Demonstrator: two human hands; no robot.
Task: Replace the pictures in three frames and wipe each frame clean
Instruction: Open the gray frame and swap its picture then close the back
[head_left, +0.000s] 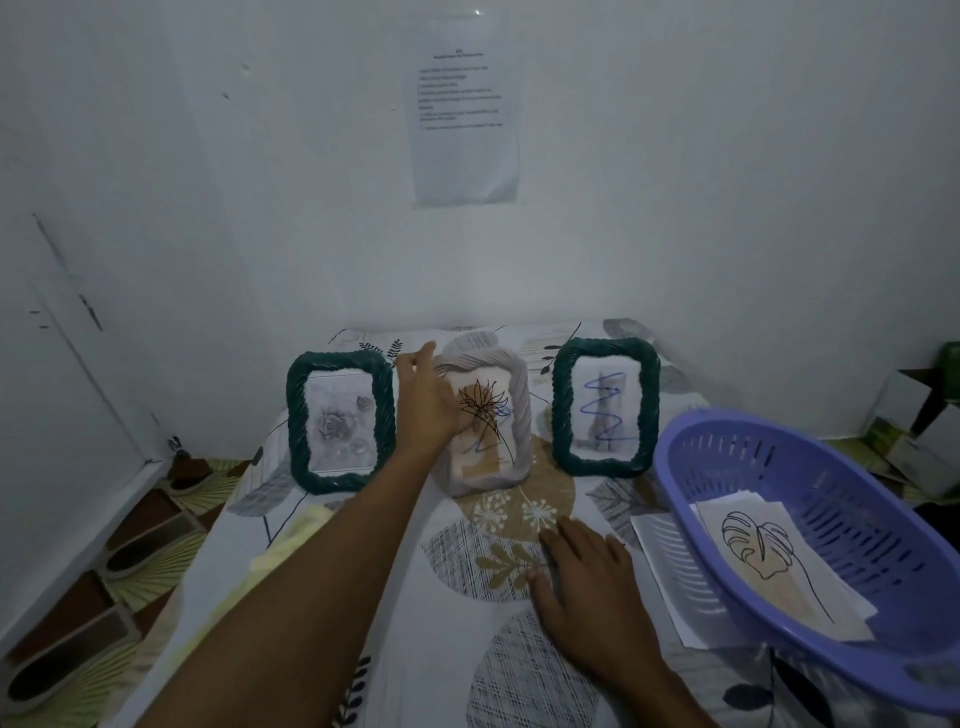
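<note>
Shoes (148, 543) were seen on the floor at the far left. A yellow cloth (293, 538) was laid at the left edge of the desk (452, 623). Three frames were stood upright in a row at the back of the desk. A rose picture was held in the left green frame (297, 415). The left hand (426, 402) was stretched out against the left side of the grey frame (521, 415), and whether it was gripped could not be told. The right hand (587, 587) was laid flat on the desk with its fingers spread. A blue scribble was shown in the right green frame (649, 405). A leaf drawing (763, 561) was kept in the purple basket (675, 467) at the right.
</note>
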